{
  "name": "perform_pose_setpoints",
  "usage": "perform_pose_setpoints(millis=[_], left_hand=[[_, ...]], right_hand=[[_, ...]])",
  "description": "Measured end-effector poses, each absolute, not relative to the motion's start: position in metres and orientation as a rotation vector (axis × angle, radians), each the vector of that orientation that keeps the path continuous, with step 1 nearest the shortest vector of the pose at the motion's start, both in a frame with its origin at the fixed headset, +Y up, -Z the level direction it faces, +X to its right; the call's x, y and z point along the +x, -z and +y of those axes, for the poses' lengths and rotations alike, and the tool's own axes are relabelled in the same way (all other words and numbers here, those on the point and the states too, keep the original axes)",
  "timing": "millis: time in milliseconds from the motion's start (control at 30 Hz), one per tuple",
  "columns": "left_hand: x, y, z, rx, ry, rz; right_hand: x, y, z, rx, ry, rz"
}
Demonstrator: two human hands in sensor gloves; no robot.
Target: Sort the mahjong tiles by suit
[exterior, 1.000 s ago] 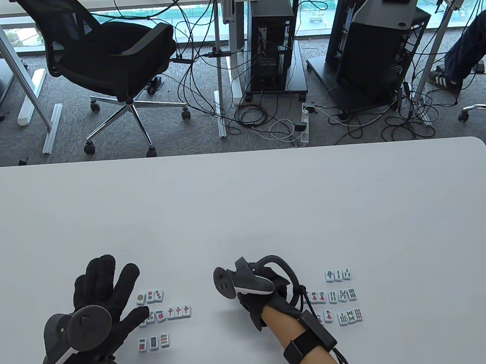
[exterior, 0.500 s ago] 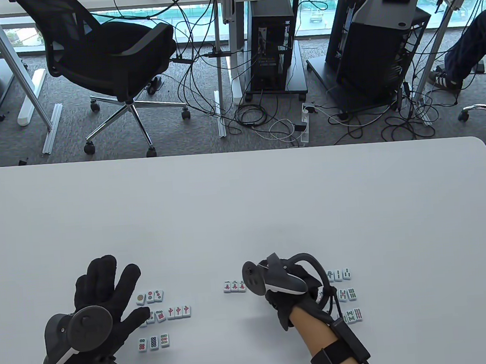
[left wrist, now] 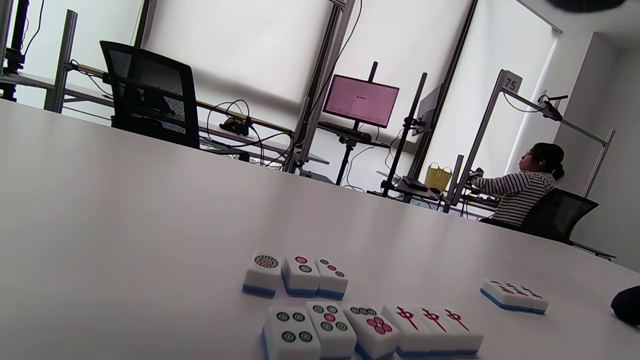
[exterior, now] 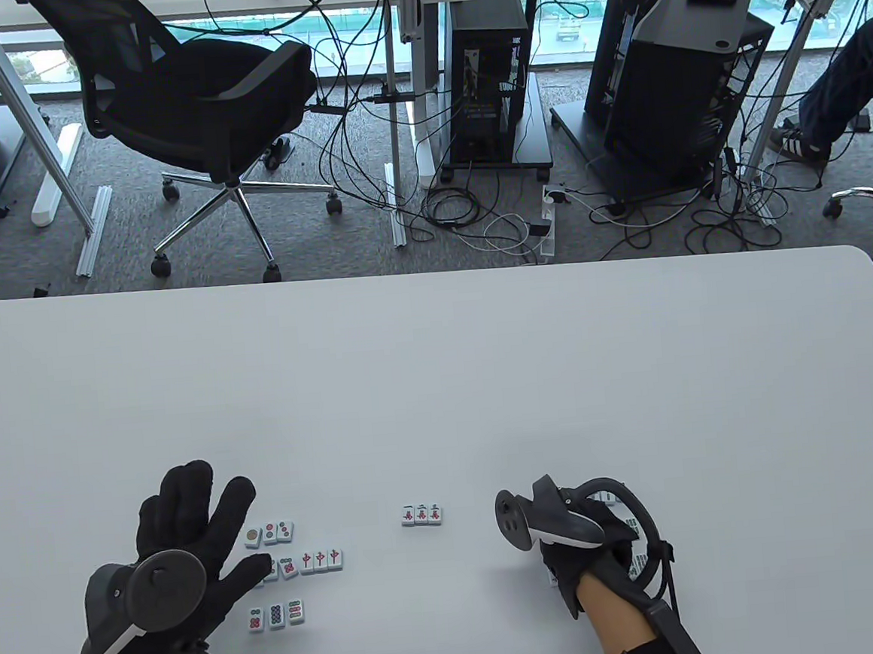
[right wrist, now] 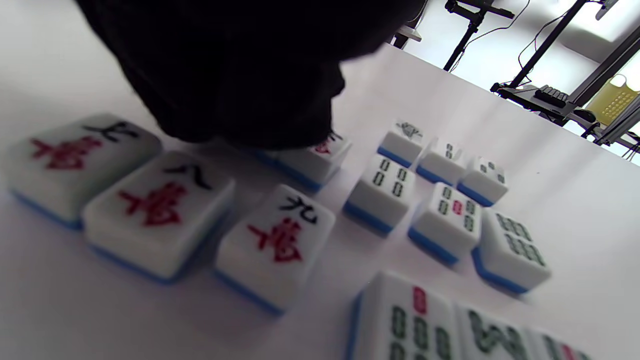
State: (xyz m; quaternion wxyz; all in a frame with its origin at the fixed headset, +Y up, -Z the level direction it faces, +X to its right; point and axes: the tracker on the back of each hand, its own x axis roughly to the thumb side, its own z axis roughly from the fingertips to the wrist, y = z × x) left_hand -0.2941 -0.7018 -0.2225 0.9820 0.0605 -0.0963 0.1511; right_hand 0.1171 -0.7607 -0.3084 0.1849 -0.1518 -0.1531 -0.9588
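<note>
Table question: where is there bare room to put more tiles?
The whole far half of the table is bare, and so is the gap between the three lone tiles and the left hand. It is crowded under the right hand.

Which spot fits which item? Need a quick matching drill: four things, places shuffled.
Things:
1. three red-character tiles
2. three red-dragon tiles
3. left hand
4. right hand

Places:
A. over the right-side tile group
B. alone mid-table, between the hands
C. flat on the table, left of the dot tiles
D. right end of the left group's middle row

Pairs: 1-B, 2-D, 3-C, 4-A
</note>
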Motion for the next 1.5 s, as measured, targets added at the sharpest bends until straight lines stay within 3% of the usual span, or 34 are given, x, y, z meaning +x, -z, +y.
perform_pose_setpoints(millis=[233,500,867,1233,1500], left_hand=[[-0.294,0.223,-0.702,0.121,-0.308,-0.194],[-0.293,0.223,-0.702,0.117,-0.307,-0.197],[-0.295,0.223,-0.7,0.134,-0.325,-0.194],[-0.296,0.223,-0.7,0.133,-0.326,-0.193],[-0.296,0.223,-0.7,0.136,-0.326,-0.195]], right_hand=[[0.108,0.322,-0.756,-0.391,2.763,-0.533],[0.053,0.325,-0.746,-0.636,2.905,-0.293],[0.009,0.332,-0.761,-0.671,2.838,-0.313],[0.022,0.325,-0.752,-0.683,2.85,-0.282],[0.085,0.321,-0.731,-0.49,2.859,-0.326]])
